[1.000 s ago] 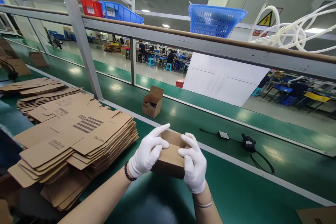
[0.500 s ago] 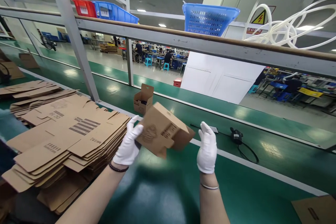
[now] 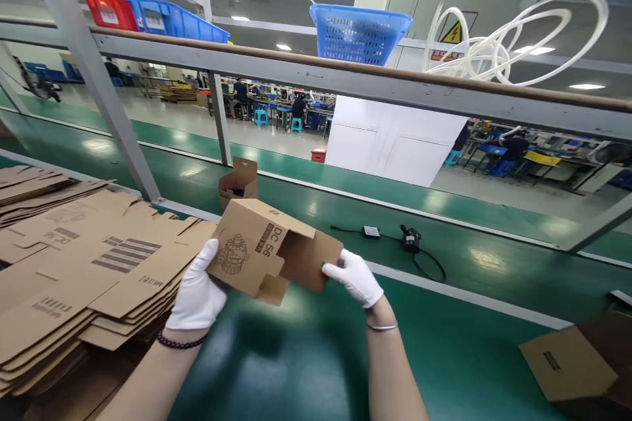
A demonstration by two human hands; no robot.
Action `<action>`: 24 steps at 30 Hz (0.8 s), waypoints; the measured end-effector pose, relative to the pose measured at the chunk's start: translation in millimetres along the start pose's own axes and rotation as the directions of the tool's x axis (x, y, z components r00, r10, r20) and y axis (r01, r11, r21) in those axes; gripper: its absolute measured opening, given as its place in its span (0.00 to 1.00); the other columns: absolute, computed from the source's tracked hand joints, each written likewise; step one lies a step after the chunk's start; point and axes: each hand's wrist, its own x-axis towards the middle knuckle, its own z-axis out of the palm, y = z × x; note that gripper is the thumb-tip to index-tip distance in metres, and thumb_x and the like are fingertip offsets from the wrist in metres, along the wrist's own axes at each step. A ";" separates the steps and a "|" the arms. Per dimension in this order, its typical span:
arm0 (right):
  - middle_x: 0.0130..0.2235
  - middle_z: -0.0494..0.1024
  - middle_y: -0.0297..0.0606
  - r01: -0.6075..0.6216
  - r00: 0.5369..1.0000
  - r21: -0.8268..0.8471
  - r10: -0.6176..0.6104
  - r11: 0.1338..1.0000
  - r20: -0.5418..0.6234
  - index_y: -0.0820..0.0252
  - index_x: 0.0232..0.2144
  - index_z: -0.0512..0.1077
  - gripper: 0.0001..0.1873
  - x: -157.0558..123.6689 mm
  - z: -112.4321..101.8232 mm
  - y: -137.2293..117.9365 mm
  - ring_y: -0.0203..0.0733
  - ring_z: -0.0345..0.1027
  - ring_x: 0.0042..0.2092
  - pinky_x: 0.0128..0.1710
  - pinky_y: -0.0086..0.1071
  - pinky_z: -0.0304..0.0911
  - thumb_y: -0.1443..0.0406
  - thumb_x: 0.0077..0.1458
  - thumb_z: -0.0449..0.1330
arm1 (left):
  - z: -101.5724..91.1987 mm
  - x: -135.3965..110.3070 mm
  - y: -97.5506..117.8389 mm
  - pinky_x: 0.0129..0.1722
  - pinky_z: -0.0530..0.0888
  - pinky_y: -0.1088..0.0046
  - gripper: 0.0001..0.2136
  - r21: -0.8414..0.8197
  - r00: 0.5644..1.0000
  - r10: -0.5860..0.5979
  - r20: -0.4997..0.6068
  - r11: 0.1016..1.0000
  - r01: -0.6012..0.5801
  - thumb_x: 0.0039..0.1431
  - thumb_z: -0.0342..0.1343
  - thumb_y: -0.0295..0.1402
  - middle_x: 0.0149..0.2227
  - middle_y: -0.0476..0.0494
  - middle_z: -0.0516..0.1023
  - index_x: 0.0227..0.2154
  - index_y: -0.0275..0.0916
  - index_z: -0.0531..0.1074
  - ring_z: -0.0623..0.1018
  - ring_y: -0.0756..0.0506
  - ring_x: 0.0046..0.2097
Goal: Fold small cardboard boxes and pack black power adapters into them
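Note:
A brown cardboard box, printed "DC 56" with a line drawing, is tilted in the air above the green work surface. Its flaps stand open on the right side. My left hand, white-gloved, grips the closed left end of the box. My right hand, also gloved, pinches the large open flap at the right between thumb and fingers. To the left lies a stack of flattened cardboard boxes with the same kind of printing.
Behind the held box stands a small open box with something dark inside. A black pump-like device with cables lies on the green conveyor belt. Another open box sits at right. A metal rail crosses above, carrying a blue basket.
My right hand has moved in from the right and taken hold of the box's open flap. My left hand still holds the other end. The view has shifted to the right.

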 end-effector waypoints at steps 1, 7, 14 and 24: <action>0.23 0.77 0.32 -0.052 0.997 -0.057 0.056 0.997 0.057 0.60 0.30 0.76 0.10 0.2 -8.0 2.3 0.41 0.70 0.26 0.27 0.32 0.67 0.61 0.44 0.64 | -1.7 0.8 3.3 0.43 0.82 0.66 0.14 0.009 1.000 0.018 -0.002 1.000 -0.018 0.61 0.54 0.32 0.52 0.45 0.78 0.50 0.44 0.75 0.73 0.40 0.58; 0.55 0.74 0.48 -0.153 0.853 -0.181 0.037 0.971 -0.521 0.58 0.50 0.75 0.30 9.9 -59.1 31.6 0.55 0.64 0.59 0.59 0.49 0.58 0.46 0.51 0.60 | -9.3 -1.4 8.7 0.53 0.78 0.56 0.14 -0.003 0.988 0.136 0.072 0.991 -0.137 0.60 0.56 0.39 0.53 0.50 0.77 0.49 0.49 0.75 0.66 0.36 0.63; 0.58 0.72 0.47 -0.077 0.833 -0.156 -0.022 0.985 -0.552 0.58 0.54 0.72 0.36 6.4 -64.0 32.3 0.56 0.63 0.60 0.61 0.49 0.57 0.41 0.54 0.55 | -14.8 -5.7 -23.3 0.59 0.72 0.60 0.16 -0.120 0.973 0.197 0.120 0.976 -0.183 0.60 0.57 0.44 0.56 0.48 0.74 0.50 0.50 0.73 0.66 0.40 0.63; 0.31 0.79 0.35 0.166 0.873 0.032 -0.132 0.986 -0.470 0.58 0.32 0.75 0.19 -3.4 9.3 -8.7 0.45 0.71 0.35 0.38 0.37 0.68 0.50 0.46 0.66 | -61.7 13.0 -107.2 0.62 0.64 0.49 0.33 0.358 0.980 0.025 0.195 0.929 -0.095 0.54 0.61 0.50 0.66 0.39 0.61 0.61 0.52 0.60 0.60 0.33 0.67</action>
